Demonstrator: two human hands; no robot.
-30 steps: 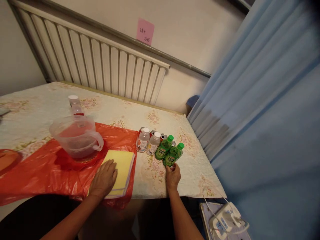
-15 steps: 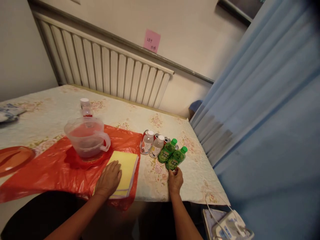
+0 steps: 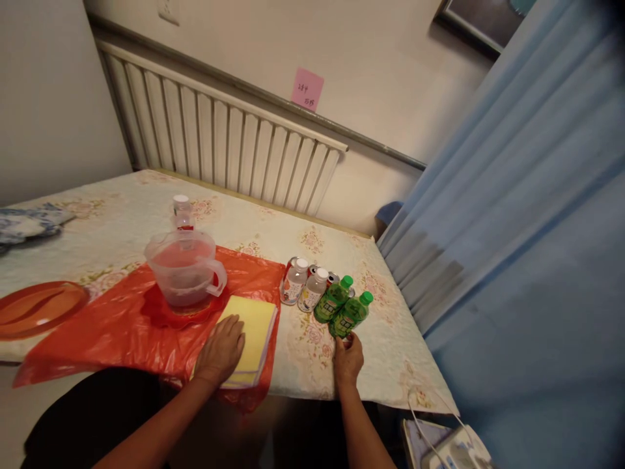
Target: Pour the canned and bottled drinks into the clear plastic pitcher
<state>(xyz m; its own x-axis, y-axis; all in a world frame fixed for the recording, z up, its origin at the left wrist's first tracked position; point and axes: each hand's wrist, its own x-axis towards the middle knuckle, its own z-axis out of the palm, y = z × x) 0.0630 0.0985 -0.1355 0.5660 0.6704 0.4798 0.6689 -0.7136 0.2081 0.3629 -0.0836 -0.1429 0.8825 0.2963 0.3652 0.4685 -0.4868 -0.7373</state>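
Note:
My left hand (image 3: 222, 345) lies flat with fingers stretched on a yellow folded stack (image 3: 254, 326), whose layers have pale purple edges; I cannot tell if it is cloth or paper. At the lower end of the nearest green drink bottle (image 3: 352, 314), my right hand (image 3: 348, 357) has its fingers closed round the base. Another green bottle (image 3: 333, 299) stands just left of it. Beyond that are two clear bottles with white caps, a clear bottle (image 3: 313, 290) and a second clear bottle (image 3: 295, 283). Several cans (image 3: 333, 278) show partly behind the row.
A clear plastic jug (image 3: 178, 277) stands in a red scalloped dish (image 3: 161, 311) on a red plastic sheet (image 3: 114, 342). Behind it is a white-capped bottle (image 3: 182, 212). An orange lid (image 3: 41, 309) lies left. A blue curtain (image 3: 508, 228) borders the flowered tablecloth (image 3: 385, 365).
The view has shifted slightly, so everything appears a little further right. Both hands keep their places, on the yellow stack and at the green bottle.

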